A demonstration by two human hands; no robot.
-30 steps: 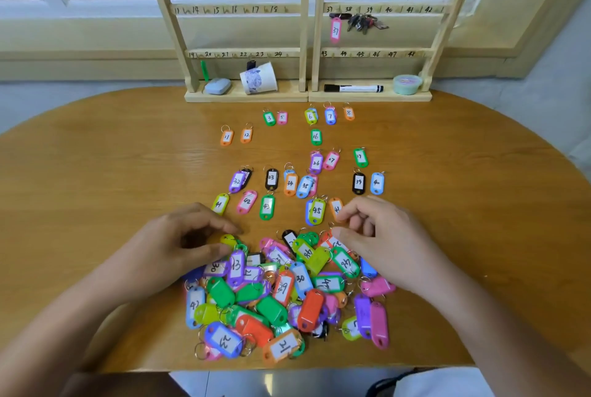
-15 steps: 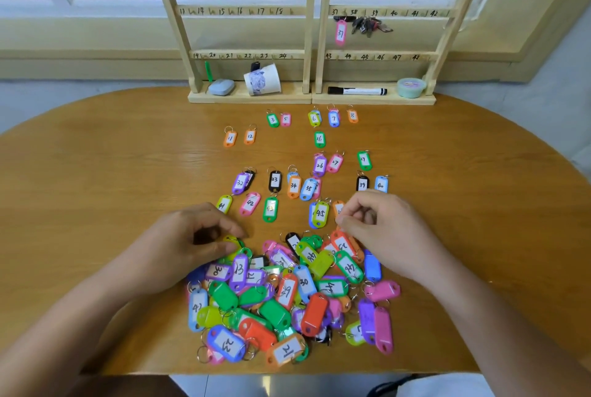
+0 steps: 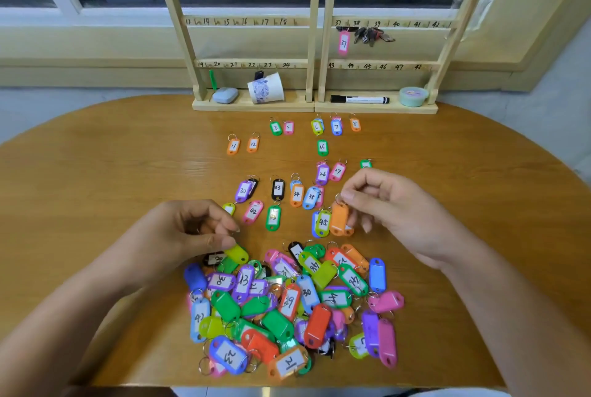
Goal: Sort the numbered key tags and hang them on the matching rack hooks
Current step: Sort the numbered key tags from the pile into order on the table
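A heap of coloured numbered key tags lies at the near edge of the wooden table. Sorted tags lie in rows beyond it, such as 11, 33 and 45. My right hand pinches the ring of an orange tag, lifted blank side up above the row. My left hand rests at the heap's left edge, its fingers curled, its thumb and fingertips on a yellow-green tag. Two wooden racks with numbered hooks stand at the back; a pink tag 37 hangs there.
A bunch of keys hangs next to tag 37. On the rack base sit a grey-blue case, a tipped paper cup, a black marker and a pale green tub. A window sill runs behind.
My right hand has lifted from the heap's top edge, up and to the right, with an orange tag pinched by its ring. My left hand has stayed at the heap's left edge.
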